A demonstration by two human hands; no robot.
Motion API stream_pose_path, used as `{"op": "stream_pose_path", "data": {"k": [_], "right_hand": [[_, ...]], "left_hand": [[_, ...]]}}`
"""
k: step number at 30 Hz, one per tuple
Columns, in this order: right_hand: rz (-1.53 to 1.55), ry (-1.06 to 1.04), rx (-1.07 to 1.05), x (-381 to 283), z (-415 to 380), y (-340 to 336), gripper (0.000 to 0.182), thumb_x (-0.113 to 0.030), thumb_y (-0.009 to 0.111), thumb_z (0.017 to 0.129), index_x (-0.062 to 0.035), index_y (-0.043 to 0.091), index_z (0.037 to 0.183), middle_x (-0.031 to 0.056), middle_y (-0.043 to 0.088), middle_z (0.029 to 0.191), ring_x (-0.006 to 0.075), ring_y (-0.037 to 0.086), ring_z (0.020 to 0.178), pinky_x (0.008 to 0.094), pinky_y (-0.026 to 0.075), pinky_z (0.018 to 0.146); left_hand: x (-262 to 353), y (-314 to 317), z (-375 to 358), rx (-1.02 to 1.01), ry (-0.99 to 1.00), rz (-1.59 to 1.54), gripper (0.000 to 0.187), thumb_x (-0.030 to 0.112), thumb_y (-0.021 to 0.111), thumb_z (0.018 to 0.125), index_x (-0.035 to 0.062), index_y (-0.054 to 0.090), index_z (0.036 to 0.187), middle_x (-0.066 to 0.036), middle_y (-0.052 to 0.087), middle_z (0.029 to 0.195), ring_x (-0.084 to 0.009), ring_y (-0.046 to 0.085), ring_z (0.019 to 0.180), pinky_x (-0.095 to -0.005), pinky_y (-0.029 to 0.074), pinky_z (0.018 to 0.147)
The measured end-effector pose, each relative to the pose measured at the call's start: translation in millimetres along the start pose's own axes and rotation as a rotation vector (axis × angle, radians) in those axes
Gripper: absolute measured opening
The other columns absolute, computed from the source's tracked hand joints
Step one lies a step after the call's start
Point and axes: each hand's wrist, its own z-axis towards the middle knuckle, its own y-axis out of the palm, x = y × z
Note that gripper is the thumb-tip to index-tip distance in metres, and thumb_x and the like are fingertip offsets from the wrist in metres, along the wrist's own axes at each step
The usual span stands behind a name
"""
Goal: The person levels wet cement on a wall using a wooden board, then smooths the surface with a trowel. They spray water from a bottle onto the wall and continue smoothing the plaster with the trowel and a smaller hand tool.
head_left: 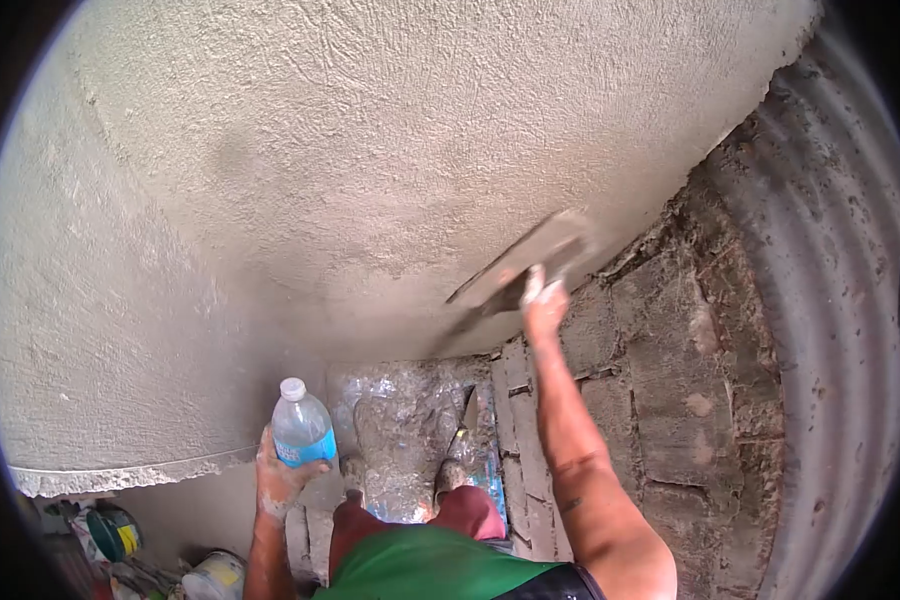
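Nearest the camera is the person's own body: a green shirt (425,570) and reddish shorts (465,510), with a mortar-caked foot (450,475) standing on wet, plastic-covered ground (400,420) below.

The left hand (280,480), smeared with grey mortar, is wrapped around the lower part of a plastic water bottle (302,432) with a white cap and a blue label. The fingers close snugly around the body, just under the label, and the bottle stands upright, near the bottom edge of the plastered wall (270,180). It looks light and thin-walled, so it would likely give under a hard squeeze, and with wet mortar on the palm it may be slippery; the lower body is a sensible place to hold it.

The right hand (544,305) reaches up and forward, its fingers closed on the handle of a plastering trowel (520,265). The handle itself is hidden under the hand. The blade looks flat, stiff and thin, coated in grey mortar, and lies tilted against the fresh plaster where that meets the bare block wall (660,380). It probably drags heavily on wet mortar, so a firm fist on the handle suits it.

Corrugated metal sheet (840,300) stands to the right. Paint cans (120,530) sit at the lower left.
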Motion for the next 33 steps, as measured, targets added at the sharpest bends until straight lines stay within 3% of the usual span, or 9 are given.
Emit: {"op": "stream_pose_path", "data": {"k": [2,6,9,14,19,26,28,32,33], "right_hand": [[-0.160,0.059,-0.342,-20.2,-36.3,23.4,0.043,-0.041,0.060,0.090,0.0024,0.059,0.088,0.0297,0.063,0.080,0.0466,0.062,0.074,0.0511,0.050,0.067],[0.078,-0.262,-0.323,-125.5,-14.5,20.0,0.044,-0.042,0.059,0.090,0.0014,0.058,0.087,0.0261,0.064,0.073,0.0427,0.064,0.069,0.0495,0.052,0.063],[0.078,0.025,-0.385,-191.1,62.0,-44.3,0.050,-0.044,0.057,0.091,0.0059,0.058,0.093,0.0254,0.066,0.077,0.0354,0.068,0.075,0.0438,0.054,0.066],[0.118,0.057,0.110,-83.8,110.1,-70.3,0.054,-0.041,0.058,0.092,0.0122,0.057,0.102,0.0286,0.067,0.086,0.0368,0.067,0.078,0.0429,0.054,0.067],[-0.116,0.203,-0.177,12.9,-0.5,-6.4,0.049,-0.038,0.056,0.095,0.0104,0.059,0.096,0.0310,0.064,0.084,0.0468,0.063,0.080,0.0494,0.050,0.070],[0.027,-0.238,-0.355,-112.3,-0.6,7.9,0.049,-0.038,0.059,0.091,0.0055,0.055,0.114,0.0278,0.065,0.081,0.0413,0.066,0.081,0.0490,0.052,0.072],[0.056,-0.030,-0.446,-176.3,55.9,-40.2,0.054,-0.038,0.058,0.091,0.0047,0.049,0.123,0.0266,0.065,0.083,0.0411,0.066,0.085,0.0480,0.053,0.076],[0.004,-0.282,-0.171,-255.7,181.1,-143.9,0.055,-0.043,0.055,0.092,0.0037,0.052,0.121,0.0278,0.066,0.088,0.0395,0.067,0.090,0.0456,0.053,0.084],[0.022,-0.047,-0.208,-277.7,199.7,-174.7,0.057,-0.046,0.053,0.092,0.0039,0.056,0.118,0.0280,0.066,0.098,0.0383,0.066,0.093,0.0436,0.052,0.087]], "left_hand": [[-3.8,-2.6,-0.8,-0.014,0.004,0.059,0.079,0.006,0.092,0.053,0.0013,0.050,0.120,-0.009,0.063,0.109,-0.0185,0.061,0.099,-0.0342,0.051,0.088],[15.8,-2.8,-2.0,-0.037,-0.052,-0.023,0.076,-0.002,0.087,0.056,0.0009,0.049,0.122,-0.009,0.063,0.109,-0.0188,0.062,0.100,-0.0344,0.052,0.088],[25.7,-6.9,10.9,-0.038,0.078,0.038,0.075,-0.006,0.084,0.057,0.0007,0.048,0.123,-0.009,0.063,0.109,-0.0189,0.062,0.098,-0.0345,0.052,0.088],[27.8,-4.3,28.4,-0.030,0.031,-0.048,0.075,-0.006,0.084,0.058,0.0011,0.048,0.123,-0.009,0.062,0.111,-0.0190,0.062,0.098,-0.0343,0.052,0.088],[6.6,-4.6,27.3,-0.069,-0.064,-0.070,0.074,-0.005,0.085,0.058,0.0024,0.049,0.123,-0.008,0.062,0.111,-0.0185,0.062,0.099,-0.0340,0.052,0.088],[30.3,-0.6,20.6,-0.069,0.114,0.052,0.077,-0.002,0.087,0.056,0.0013,0.049,0.123,-0.008,0.063,0.109,-0.0185,0.062,0.099,-0.0339,0.052,0.087],[38.6,3.7,25.0,-0.088,0.113,-0.056,0.078,-0.002,0.087,0.056,0.0006,0.049,0.124,-0.008,0.063,0.110,-0.0190,0.062,0.099,-0.0342,0.052,0.086],[44.0,12.5,33.8,-0.095,0.192,-0.033,0.081,0.005,0.087,0.057,-0.0008,0.047,0.127,-0.009,0.062,0.110,-0.0195,0.062,0.098,-0.0342,0.052,0.086],[43.8,15.6,37.3,-0.110,0.218,0.007,0.081,0.007,0.086,0.058,-0.0009,0.047,0.128,-0.009,0.062,0.110,-0.0196,0.062,0.097,-0.0341,0.052,0.086]]}}
